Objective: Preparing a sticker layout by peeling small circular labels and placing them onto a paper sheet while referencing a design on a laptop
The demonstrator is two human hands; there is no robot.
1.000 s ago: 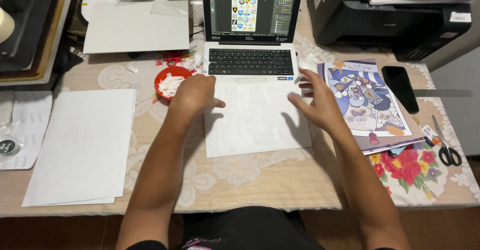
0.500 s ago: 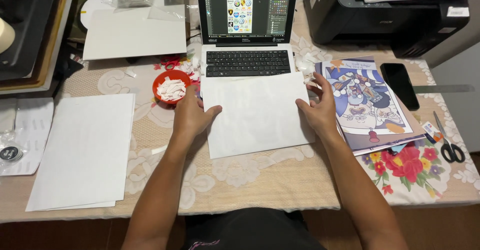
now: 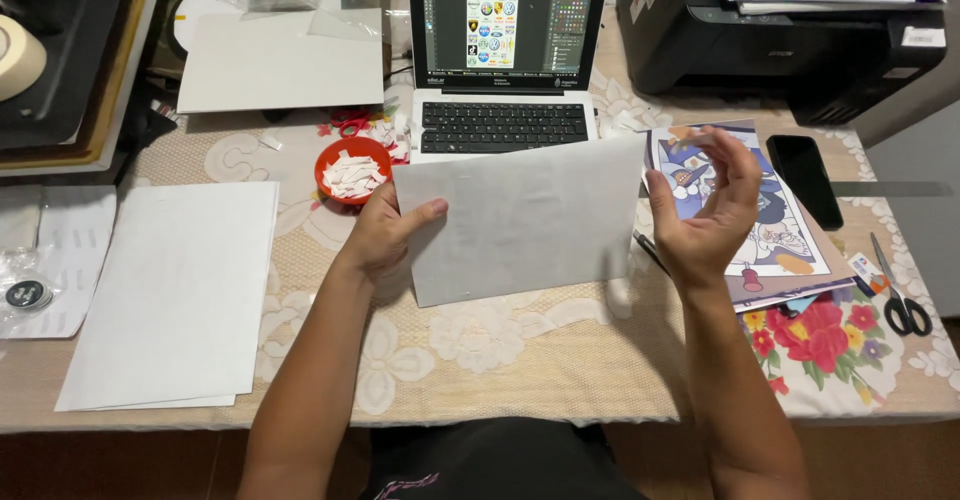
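Observation:
A white sheet of paper point(image 3: 525, 218) is lifted off the table in front of the open laptop point(image 3: 505, 65). My left hand point(image 3: 385, 232) grips its left edge, thumb on top. My right hand point(image 3: 706, 210) is raised beside the sheet's right edge, palm turned inward and fingers spread, holding nothing. The sheet hides the laptop's front edge.
A stack of white sheets point(image 3: 172, 295) lies at the left. A red bowl of paper scraps point(image 3: 352, 168) sits beside the laptop. Printed cartoon sheets point(image 3: 770, 240), a black phone point(image 3: 808, 178) and scissors point(image 3: 903, 305) lie at the right. A black printer point(image 3: 790, 40) stands at the back right.
The sheet lay flat under both hands before. My left hand has now lifted it by its left edge. My right hand has come off the sheet and risen with fingers apart.

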